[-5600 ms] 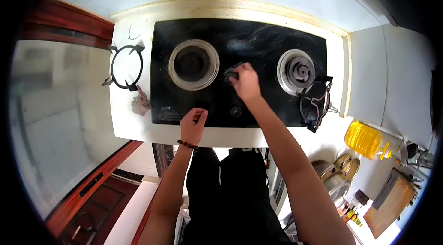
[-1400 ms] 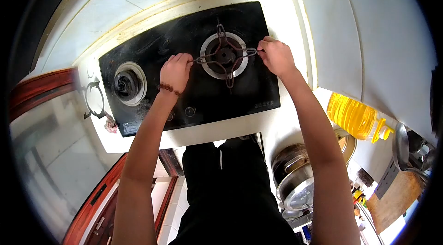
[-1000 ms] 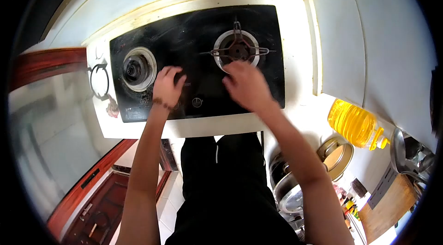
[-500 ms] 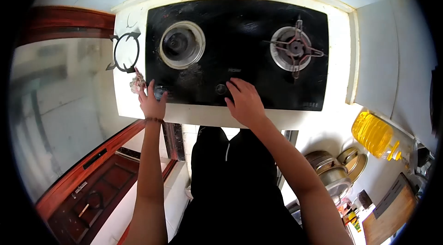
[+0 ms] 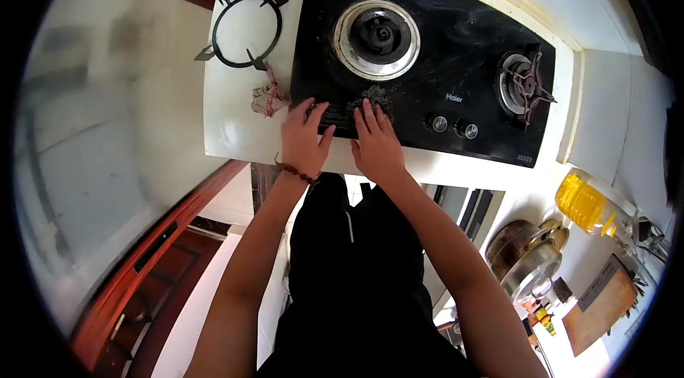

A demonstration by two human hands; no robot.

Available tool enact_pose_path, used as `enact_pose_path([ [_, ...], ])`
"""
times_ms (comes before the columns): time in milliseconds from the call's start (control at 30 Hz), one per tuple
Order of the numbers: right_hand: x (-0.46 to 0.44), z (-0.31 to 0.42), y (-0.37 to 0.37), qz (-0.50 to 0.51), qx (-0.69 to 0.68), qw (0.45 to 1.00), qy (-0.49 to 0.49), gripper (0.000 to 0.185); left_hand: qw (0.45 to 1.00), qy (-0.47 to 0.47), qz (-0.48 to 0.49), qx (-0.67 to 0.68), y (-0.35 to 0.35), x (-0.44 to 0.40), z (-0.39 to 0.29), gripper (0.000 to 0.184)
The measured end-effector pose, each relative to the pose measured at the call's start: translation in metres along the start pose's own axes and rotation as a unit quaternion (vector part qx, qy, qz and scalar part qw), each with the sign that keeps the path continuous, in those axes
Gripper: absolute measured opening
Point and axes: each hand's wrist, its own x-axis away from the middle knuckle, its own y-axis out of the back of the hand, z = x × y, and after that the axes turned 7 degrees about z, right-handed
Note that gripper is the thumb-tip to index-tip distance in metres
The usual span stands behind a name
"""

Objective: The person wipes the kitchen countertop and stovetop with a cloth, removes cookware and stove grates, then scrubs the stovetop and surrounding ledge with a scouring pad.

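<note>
A black glass gas stove [image 5: 427,29] lies in front of me. My left hand [image 5: 305,139] rests at its front left edge, fingers apart, with a beaded bracelet on the wrist. Close beside it, my right hand [image 5: 377,144] spreads its fingers on the glass, the tips at a rough grimy patch [image 5: 377,96]. Neither hand shows anything held. Just left of my left hand is a crumpled pinkish rag [image 5: 269,100] on the white counter. Above my hands sits the left burner [image 5: 382,36], without its grate. To the right are two control knobs [image 5: 439,123].
A black pot-support ring [image 5: 216,37] lies on the counter [image 5: 228,121] left of the stove. The right burner carries its grate [image 5: 533,86]. On the right stand a yellow oil bottle [image 5: 581,201], metal pots [image 5: 513,239] and a cutting board [image 5: 602,307]. A sliding glass door [image 5: 107,93] borders the left.
My right hand has left the knob area and moved left, beside my left hand. The left hand remains near the front left edge. My view has turned, bringing the left burner nearer the middle.
</note>
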Motion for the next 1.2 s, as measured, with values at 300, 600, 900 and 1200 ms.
enact_pose_path([
  [300, -0.014, -0.060, 0.023, -0.072, 0.013, 0.984, -0.164, 0.079, 0.995, -0.015, 0.085, 0.045, -0.018, 0.002, -0.016, 0.047],
  [600, -0.105, -0.152, 0.097, -0.085, -0.103, 0.982, -0.132, 0.058, 0.996, 0.003, 0.058, 0.071, -0.001, -0.023, 0.009, 0.047],
  [900, -0.291, -0.100, 0.141, 0.113, -0.015, 0.993, 0.005, 0.060, 0.992, -0.002, -0.024, 0.120, 0.021, -0.060, 0.015, 0.043],
  [1200, -0.275, 0.012, 0.039, 0.050, 0.131, 0.979, 0.146, 0.062, 0.990, 0.037, -0.059, 0.123, 0.028, -0.017, 0.033, 0.039],
])
